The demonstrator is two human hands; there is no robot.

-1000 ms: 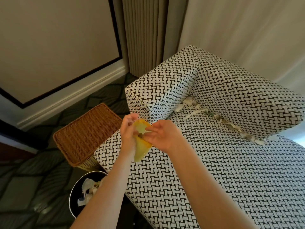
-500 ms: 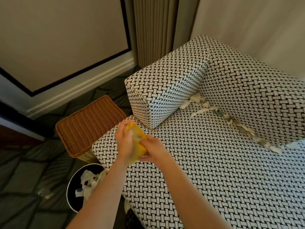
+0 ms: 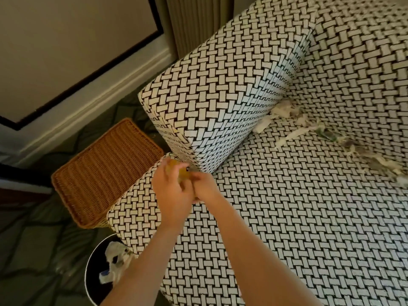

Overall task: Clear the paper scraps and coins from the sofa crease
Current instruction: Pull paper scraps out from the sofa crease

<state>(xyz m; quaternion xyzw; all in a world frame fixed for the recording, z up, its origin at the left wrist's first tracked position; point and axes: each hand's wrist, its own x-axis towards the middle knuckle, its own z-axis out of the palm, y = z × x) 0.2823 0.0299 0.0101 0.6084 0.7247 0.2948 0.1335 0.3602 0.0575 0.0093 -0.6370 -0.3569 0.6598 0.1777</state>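
Both hands meet over the front left corner of the black-and-white woven sofa. My left hand and my right hand are closed together on a yellow cloth, which is mostly hidden between them. White paper scraps and darker bits lie along the crease between seat and backrest, running from the armrest to the right. No coin can be made out.
A brown wicker basket stands on the dark patterned floor left of the sofa. A round black bin holding crumpled white paper sits below it, by my left forearm. Wall and curtain lie behind.
The yellow cloth has been bunched up smaller between my hands. My view has moved closer and to the left, so the crease now sits at the right edge.
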